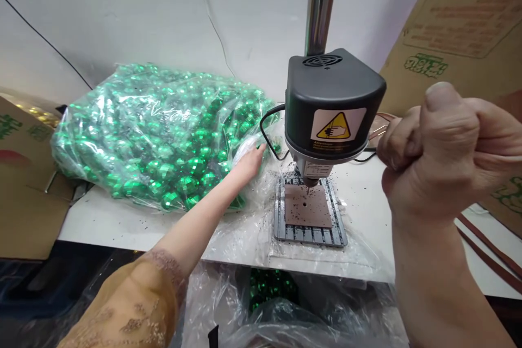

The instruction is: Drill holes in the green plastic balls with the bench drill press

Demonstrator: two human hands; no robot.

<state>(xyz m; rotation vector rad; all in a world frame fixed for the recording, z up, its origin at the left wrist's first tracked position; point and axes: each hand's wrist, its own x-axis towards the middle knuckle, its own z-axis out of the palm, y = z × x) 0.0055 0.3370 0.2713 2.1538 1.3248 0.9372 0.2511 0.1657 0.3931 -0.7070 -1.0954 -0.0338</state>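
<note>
My left hand (252,164) reaches to the open mouth of a clear plastic bag (240,155) on the left of the bench. Faceted shiny green balls (171,174) fill that bag. The plastic and the hand itself hide most of my left fingers. My right hand (436,152) is closed in a fist at the right side of a small black drill press (334,87); whatever lies inside the fist is hidden. Beneath the drill chuck (312,180), a brown square board (296,212) with one dark hole lies on the slotted metal base (314,236).
Dark shavings are scattered around the base. Cardboard boxes stand at the left (28,201) and right (457,49). A black cable (265,136) loops beside the drill head. Below the bench's front edge, clear plastic (220,299) holds more green balls (271,285). Brown straps (489,253) lie at right.
</note>
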